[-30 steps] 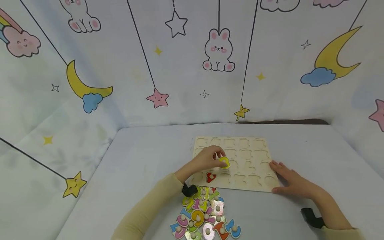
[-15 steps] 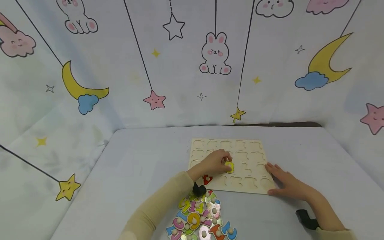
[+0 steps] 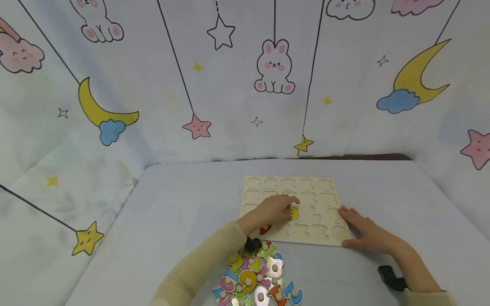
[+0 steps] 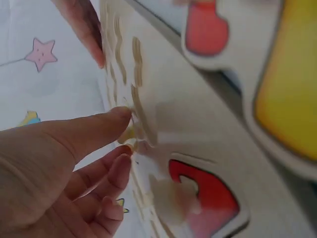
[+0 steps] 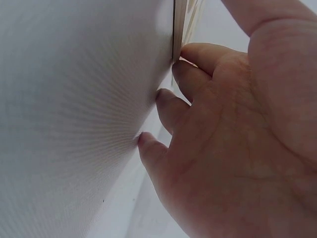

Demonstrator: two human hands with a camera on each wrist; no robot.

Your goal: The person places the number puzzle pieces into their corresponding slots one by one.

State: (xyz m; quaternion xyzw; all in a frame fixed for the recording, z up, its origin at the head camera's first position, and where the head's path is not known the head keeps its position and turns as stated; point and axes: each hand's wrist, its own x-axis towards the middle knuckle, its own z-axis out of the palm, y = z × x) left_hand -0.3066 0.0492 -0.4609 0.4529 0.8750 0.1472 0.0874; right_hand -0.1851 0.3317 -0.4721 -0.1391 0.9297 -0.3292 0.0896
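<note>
On the pale wooden puzzle board (image 3: pixel 317 197), a yellow puzzle piece (image 3: pixel 294 213) lies partly covered by my left hand (image 3: pixel 269 210). Thumb and fingers of that hand are spread a little apart around the piece in the left wrist view; whether they touch its knob is hard to tell. Close to the wrist, a red puzzle piece (image 4: pixel 210 203) with a round wooden knob sits on the board's front-left part. My right hand (image 3: pixel 373 236) rests on the table with straight fingers, its fingertips touching the board's right edge (image 5: pixel 179 29).
A heap of colourful knobbed letter and number pieces (image 3: pixel 252 276) lies in front of the board, below my left forearm. The white table (image 3: pixel 191 199) reaches back to a printed cloth (image 3: pixel 229 85). Black straps (image 3: pixel 391 278) are on both wrists.
My left hand has moved right with the yellow piece and lowered it onto the board. Its fingers have since straightened away from the piece. The right hand stays at the board's edge.
</note>
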